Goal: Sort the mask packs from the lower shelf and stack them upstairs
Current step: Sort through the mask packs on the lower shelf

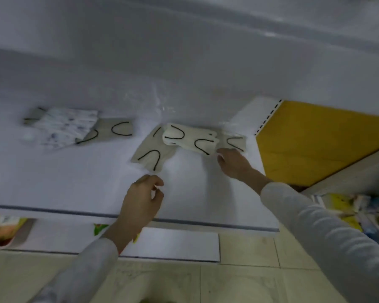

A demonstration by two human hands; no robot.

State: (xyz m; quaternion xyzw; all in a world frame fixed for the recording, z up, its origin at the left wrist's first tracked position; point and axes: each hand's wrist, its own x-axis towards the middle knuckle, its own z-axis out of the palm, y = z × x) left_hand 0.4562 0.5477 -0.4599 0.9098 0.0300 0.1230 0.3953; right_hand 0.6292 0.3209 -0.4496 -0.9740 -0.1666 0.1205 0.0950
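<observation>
Mask packs (pixel 153 154) scattered on white shelf (pixel 53 182); right hand (pixel 234 162) fingertips at rightmost pack (pixel 235 142), grip unclear; left hand (pixel 143 200) fingers loosely curled, empty.

white shelf (pixel 53 182) | yellow side panel (pixel 315 145) | floor (pixel 249 281) — beige tiles

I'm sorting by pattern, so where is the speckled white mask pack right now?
The speckled pack lies on the left of the white shelf in the head view, overlapping a grey pack with black loops, left of the cream packs.
</observation>
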